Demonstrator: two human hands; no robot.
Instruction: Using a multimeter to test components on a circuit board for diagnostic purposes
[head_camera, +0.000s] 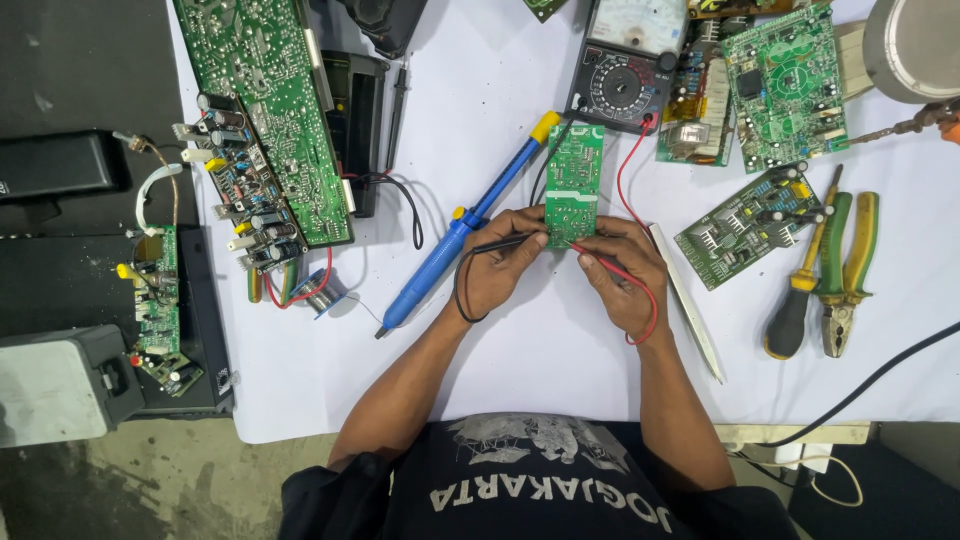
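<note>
Between the two hands, a small green board (573, 185) is lying on the white sheet (540, 340), its long axis running straight away from the person. Both hands are sitting at its near end — the left hand (503, 262) is pinching a black probe (510, 242) whose tip is pointing right onto the board's lower left edge, while the right hand (622, 272) is gripping a red probe (600, 262) angled up-left toward the lower right corner. Neither is clearly nearer. Beyond the board's far end the meter (625, 65) is waiting; a blue iron (462, 225) is lying just left.

multimeter dial face (640, 20) | top centre | pale rectangular scale, black body | no packages
</note>
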